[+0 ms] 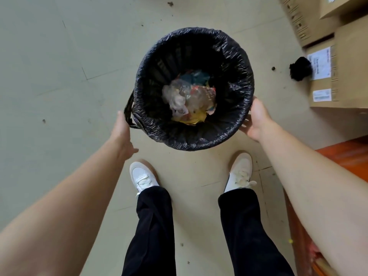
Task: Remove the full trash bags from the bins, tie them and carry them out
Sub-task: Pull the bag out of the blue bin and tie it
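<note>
Bin (194, 134) with black bag (235, 62) sits between both hands — left hand (121, 134) at 8 o'clock, loose; right hand (256, 121) at 4 o'clock, fingers spread, touching the bag rim.

**Occlusions and cut-offs around the bin**

Bin body hidden under black trash bag (194, 134). Left hand (121, 134) fingertips concealed behind bag's handle loop. Cardboard boxes (338, 76) right of bin cropped by frame; label text illegible.

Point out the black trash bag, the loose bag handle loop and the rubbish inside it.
black trash bag (237, 56): head view, on the plastic folded over the bin's far right rim.
bag handle loop (128, 108): head view, on the strap hanging at the left.
rubbish (189, 98): head view, on the crumpled wrappers at the bottom.
</note>
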The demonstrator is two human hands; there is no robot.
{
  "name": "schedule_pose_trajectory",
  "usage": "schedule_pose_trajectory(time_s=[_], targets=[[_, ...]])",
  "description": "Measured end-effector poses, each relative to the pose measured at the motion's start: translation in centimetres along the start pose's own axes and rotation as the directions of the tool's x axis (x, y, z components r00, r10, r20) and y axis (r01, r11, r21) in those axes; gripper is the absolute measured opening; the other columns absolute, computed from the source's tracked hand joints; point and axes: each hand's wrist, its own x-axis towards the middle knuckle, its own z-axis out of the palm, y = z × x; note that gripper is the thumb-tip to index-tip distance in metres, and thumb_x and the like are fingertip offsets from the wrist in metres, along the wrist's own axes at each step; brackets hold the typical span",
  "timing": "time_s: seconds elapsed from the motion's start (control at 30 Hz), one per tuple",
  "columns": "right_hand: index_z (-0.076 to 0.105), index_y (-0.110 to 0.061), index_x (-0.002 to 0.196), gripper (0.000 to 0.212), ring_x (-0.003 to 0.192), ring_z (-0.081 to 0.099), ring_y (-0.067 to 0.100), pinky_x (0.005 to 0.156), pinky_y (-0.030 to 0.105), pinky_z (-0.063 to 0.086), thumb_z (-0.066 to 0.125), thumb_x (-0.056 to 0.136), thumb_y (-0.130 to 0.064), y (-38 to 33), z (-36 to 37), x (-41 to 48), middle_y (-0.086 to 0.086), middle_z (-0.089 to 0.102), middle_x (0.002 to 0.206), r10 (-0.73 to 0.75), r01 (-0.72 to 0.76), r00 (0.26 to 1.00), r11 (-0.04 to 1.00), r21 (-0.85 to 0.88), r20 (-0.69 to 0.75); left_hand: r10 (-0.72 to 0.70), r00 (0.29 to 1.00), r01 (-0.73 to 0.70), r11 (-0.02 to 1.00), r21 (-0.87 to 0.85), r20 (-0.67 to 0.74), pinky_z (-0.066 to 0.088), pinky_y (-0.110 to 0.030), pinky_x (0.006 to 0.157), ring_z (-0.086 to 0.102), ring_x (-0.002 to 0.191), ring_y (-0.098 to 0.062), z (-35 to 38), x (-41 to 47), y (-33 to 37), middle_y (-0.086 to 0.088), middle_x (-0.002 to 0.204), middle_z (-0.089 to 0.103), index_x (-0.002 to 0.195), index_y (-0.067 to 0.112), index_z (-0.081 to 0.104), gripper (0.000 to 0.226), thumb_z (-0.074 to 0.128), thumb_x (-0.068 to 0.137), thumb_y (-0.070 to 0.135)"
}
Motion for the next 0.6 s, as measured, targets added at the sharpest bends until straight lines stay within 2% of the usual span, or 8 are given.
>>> schedule_pose_trajectory(time_s=[0.07, 0.13, 0.2, 0.27, 0.33, 0.4, 0.5, 0.6], targets=[[0.069, -0.018, 0.116, 0.041, 0.112, 0.067, 0.028, 0.097, 0.045, 0.055, 0.046, 0.094, -0.044, 0.2, 0.0, 1.0, 0.008, 0.073, 0.116, -0.009, 0.005, 0.999, 0.996, 0.084, 0.048, -0.051, 0.976, 0.076, 0.991, -0.109, 0.213, 0.031, -0.058, 0.113, 0.05, 0.132, -0.028, -0.4, 0.0, -1.5, -0.012, 0.136, 0.058, 0.147, 0.021, 0.032, 0.072, 0.047, 0.092, 0.065], [0.071, -0.014, 0.111, 0.04, 0.109, 0.069, 0.028, 0.096, 0.044, 0.056, 0.048, 0.093, -0.041, 0.1, 0.1, 1.1, 0.009, 0.075, 0.114, -0.021, 0.011, 0.997, 0.992, 0.125, 0.076, 0.041, 0.951, 0.029, 0.975, -0.222, 0.306, 0.042, -0.048, 0.106, 0.065, 0.11, -0.019, -0.7, 0.0, -1.7, -0.001, 0.11, 0.071, 0.119, 0.017, 0.055, 0.042, 0.058, 0.092, 0.05], [0.071, -0.018, 0.101, 0.025, 0.098, 0.071, 0.023, 0.09, 0.037, 0.059, 0.055, 0.091, -0.035, -0.1, 0.0, 1.0, 0.005, 0.076, 0.105, -0.046, 0.045, 0.999, 0.993, 0.106, 0.012, 0.156, 0.948, -0.069, 0.952, -0.299, 0.278, 0.051, -0.037, 0.097, 0.068, 0.108, -0.017, -1.0, -0.4, -1.1, 0.001, 0.111, 0.073, 0.111, 0.018, 0.066, 0.031, 0.062, 0.092, 0.041], [0.071, -0.017, 0.106, 0.024, 0.089, 0.072, 0.02, 0.081, 0.033, 0.061, 0.065, 0.087, -0.031, -0.6, -0.5, 0.6, 0.005, 0.076, 0.101, -0.059, 0.065, 0.997, 0.988, 0.137, -0.047, 0.247, 0.951, -0.185, 0.936, -0.298, 0.186, 0.057, -0.033, 0.087, 0.071, 0.106, -0.017, -1.0, -1.2, -0.6, 0.0, 0.114, 0.074, 0.12, 0.016, 0.066, 0.04, 0.065, 0.091, 0.044], [0.07, -0.014, 0.103, 0.019, 0.077, 0.072, 0.016, 0.07, 0.03, 0.061, 0.068, 0.087, -0.024, -1.1, -1.0, -0.4, 0.003, 0.076, 0.089, -0.068, 0.081, 0.995, 0.977, 0.196, -0.072, 0.338, 0.94, -0.323, 0.922, -0.213, 0.038, 0.059, -0.032, 0.076, 0.073, 0.091, -0.017, -0.8, -1.9, -0.3, -0.003, 0.104, 0.076, 0.113, 0.018, 0.066, 0.034, 0.064, 0.092, 0.044], [0.064, -0.015, 0.087, 0.003, 0.065, 0.066, 0.015, 0.062, 0.028, 0.056, 0.063, 0.084, -0.014, -1.7, -1.4, -1.7, 0.0, 0.068, 0.073, -0.091, 0.115, 0.986, 0.978, 0.173, -0.139, 0.439, 0.896, -0.443, 0.893, -0.073, -0.071, 0.055, -0.032, 0.071, 0.067, 0.078, -0.018, -0.6, -3.1, 0.0, -0.001, 0.089, 0.071, 0.093, 0.024, 0.065, 0.021, 0.058, 0.094, 0.044], [0.053, -0.02, 0.068, 0.013, 0.065, 0.053, 0.018, 0.064, 0.028, 0.047, 0.061, 0.077, -0.015, -2.9, -1.1, -4.0, 0.0, 0.055, 0.068, -0.287, 0.263, 0.929, 0.956, -0.129, -0.234, 0.652, 0.752, -0.644, 0.758, 0.109, -0.093, 0.044, -0.035, 0.069, 0.055, 0.07, -0.016, -0.2, -5.5, 0.6, 0.007, 0.073, 0.058, 0.071, 0.026, 0.056, 0.031, 0.051, 0.091, 0.048], [0.036, -0.017, 0.055, 0.029, 0.058, 0.032, 0.017, 0.052, 0.029, 0.028, 0.059, 0.073, -0.013, -4.2, -0.2, -6.9, 0.001, 0.033, 0.058, -0.612, 0.478, 0.77, 0.74, -0.474, -0.179, 0.833, 0.553, -0.795, 0.514, 0.322, 0.034, 0.03, -0.035, 0.059, 0.035, 0.056, -0.01, 1.0, -9.2, 1.3, 0.009, 0.058, 0.037, 0.063, 0.023, 0.035, 0.042, 0.045, 0.102, 0.033]])
